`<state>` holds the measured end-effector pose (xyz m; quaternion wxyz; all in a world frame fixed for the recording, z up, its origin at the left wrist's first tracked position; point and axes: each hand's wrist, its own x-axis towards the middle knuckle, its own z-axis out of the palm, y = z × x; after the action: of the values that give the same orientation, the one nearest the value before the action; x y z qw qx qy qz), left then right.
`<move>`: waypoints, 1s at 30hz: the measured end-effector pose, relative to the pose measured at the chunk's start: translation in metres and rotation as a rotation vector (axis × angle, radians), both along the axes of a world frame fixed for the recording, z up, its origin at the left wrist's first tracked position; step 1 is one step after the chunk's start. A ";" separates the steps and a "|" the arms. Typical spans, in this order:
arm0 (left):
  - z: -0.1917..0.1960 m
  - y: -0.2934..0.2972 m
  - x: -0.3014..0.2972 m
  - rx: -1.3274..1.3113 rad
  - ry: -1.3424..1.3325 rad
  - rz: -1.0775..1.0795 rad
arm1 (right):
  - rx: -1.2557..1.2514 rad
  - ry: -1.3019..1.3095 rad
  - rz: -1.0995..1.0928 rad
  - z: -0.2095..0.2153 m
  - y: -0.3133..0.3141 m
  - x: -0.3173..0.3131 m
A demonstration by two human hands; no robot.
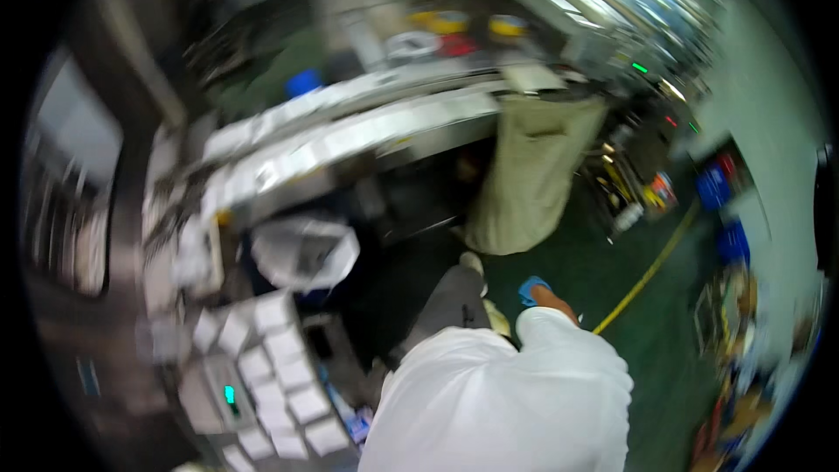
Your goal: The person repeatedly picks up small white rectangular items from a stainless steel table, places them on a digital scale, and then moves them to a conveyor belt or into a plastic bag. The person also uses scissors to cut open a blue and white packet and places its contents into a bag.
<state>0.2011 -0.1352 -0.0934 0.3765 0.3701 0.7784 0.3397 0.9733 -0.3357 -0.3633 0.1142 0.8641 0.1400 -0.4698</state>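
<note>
Your right hand (530,289) showing blurred: can't tell opening or hold. Left hand not showing. Tan sack (535,179) standing far of right hand; your shoe (473,266) lying near base, forward step possibly snagging it.

the bag (540,175) is plain beige. below it, the gloved right hand (531,290) shows blue, the shirt (498,402) white, the trousers (447,304) grey. right of it, a yellow strip (655,271) crosses dark green floor (599,262); blue bins (714,187) line a pale green wall (756,96). left of it lie white pieces (377,128).
</note>
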 end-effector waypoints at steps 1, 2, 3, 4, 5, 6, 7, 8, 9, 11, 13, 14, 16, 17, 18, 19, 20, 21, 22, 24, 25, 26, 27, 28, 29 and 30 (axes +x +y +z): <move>0.015 0.023 0.048 0.026 0.019 -0.114 | 0.174 0.102 -0.299 0.003 0.000 0.011; 0.030 0.043 0.098 0.034 0.041 -0.221 | 0.338 0.213 -0.559 0.010 0.001 0.018; 0.045 0.053 0.150 0.038 0.065 -0.301 | 0.393 0.283 -0.600 0.024 0.009 0.027; 0.057 0.064 0.208 0.038 0.069 -0.398 | 0.456 0.329 -0.643 0.046 0.016 0.060; 0.069 0.071 0.255 0.033 0.079 -0.483 | 0.515 0.336 -0.649 0.054 0.013 0.066; 0.081 0.074 0.318 0.029 0.068 -0.588 | 0.573 0.317 -0.652 0.067 -0.005 0.098; 0.091 0.077 0.363 0.022 0.083 -0.669 | 0.549 0.259 -0.601 0.102 -0.004 0.109; 0.101 0.078 0.413 0.011 0.096 -0.762 | 0.515 0.209 -0.562 0.124 -0.016 0.122; 0.110 0.082 0.468 -0.003 0.110 -0.884 | 0.523 0.199 -0.732 0.101 -0.056 0.159; 0.117 0.091 0.564 -0.036 0.153 -1.155 | 0.520 0.263 -1.049 0.007 -0.121 0.151; 0.108 0.096 0.628 0.170 0.297 -1.490 | 0.600 0.044 0.285 0.016 -0.126 0.146; 0.064 0.109 0.657 0.347 0.410 -1.709 | 0.397 0.023 0.040 0.013 -0.124 0.132; 0.012 0.113 0.706 0.657 0.642 -2.153 | 0.385 0.101 0.316 0.009 -0.125 0.132; 0.024 0.091 0.768 0.184 0.938 -2.209 | 0.419 0.198 -0.271 0.000 -0.130 0.124; 0.025 0.075 0.806 -0.022 0.950 -2.241 | 0.430 0.190 -0.374 0.018 -0.127 0.121; 0.017 0.054 0.845 -0.087 0.881 -2.266 | 0.444 0.170 -0.471 0.035 -0.131 0.126; 0.014 0.032 0.876 -0.135 0.823 -2.285 | 0.469 0.172 -0.580 0.051 -0.137 0.146; 0.007 0.011 0.923 -0.156 0.778 -2.337 | 0.498 0.155 -0.667 0.060 -0.159 0.187; 0.000 -0.013 0.966 -0.175 0.732 -2.385 | 0.530 0.134 -0.766 0.069 -0.185 0.237; -0.013 -0.059 1.041 -0.226 0.660 -2.431 | 0.613 0.097 -0.903 0.078 -0.237 0.339; -0.019 -0.082 1.081 -0.256 0.642 -2.463 | 0.654 0.078 -0.972 0.083 -0.262 0.384; -0.024 -0.106 1.117 -0.278 0.614 -2.471 | 0.688 0.053 -1.000 0.088 -0.284 0.430; -0.029 -0.133 1.157 -0.295 0.592 -2.492 | 0.713 0.029 -1.018 0.094 -0.308 0.476; -0.032 -0.159 1.200 -0.305 0.579 -2.520 | 0.741 -0.004 -1.031 0.100 -0.334 0.523; -0.038 -0.193 1.251 -0.312 0.576 -2.588 | 0.747 -0.032 -1.048 0.104 -0.365 0.563; -0.042 -0.237 1.315 -0.264 0.613 -2.715 | 0.742 -0.070 -1.066 0.110 -0.397 0.604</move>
<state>1.5164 -0.3718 -0.1353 0.2559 0.8467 -0.1072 -0.4540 1.5768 -0.7328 -0.2530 -0.4361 0.8119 -0.1586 -0.3542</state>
